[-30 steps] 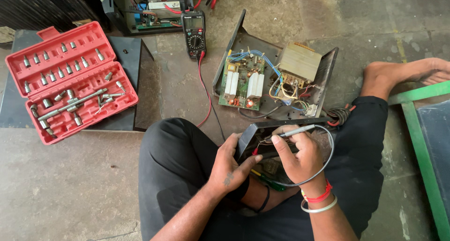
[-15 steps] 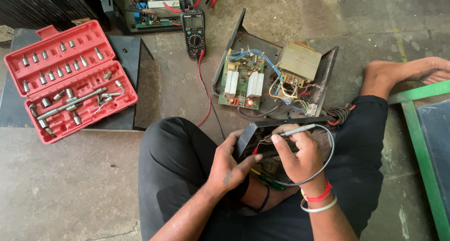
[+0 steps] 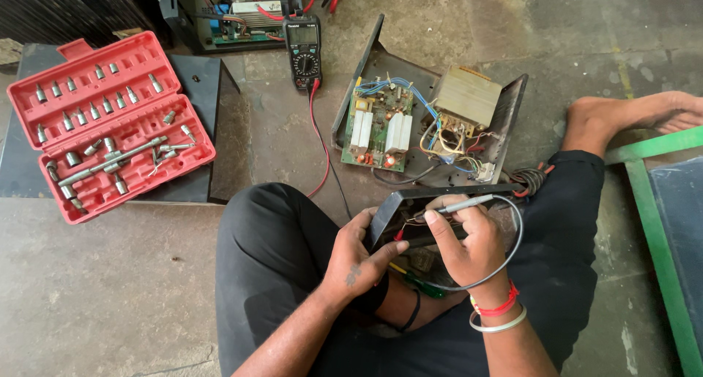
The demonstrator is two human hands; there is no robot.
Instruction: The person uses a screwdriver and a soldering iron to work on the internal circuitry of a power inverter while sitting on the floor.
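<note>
Little has shifted since the earlier frame: the right hand (image 3: 469, 241) still pinches a grey probe (image 3: 469, 202), its tip seemingly inside the dark panel (image 3: 388, 214) that the left hand (image 3: 360, 256) clasps over the lap. The opened chassis (image 3: 432, 128) and red socket set (image 3: 110, 120) lie beyond.

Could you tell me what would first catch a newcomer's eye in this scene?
Probably the open red socket set at far left on the floor. At centre, the hands: the left hand grips a dark panel, the right hand holds a slim probe. Behind lies an opened chassis with a green circuit board.
</note>
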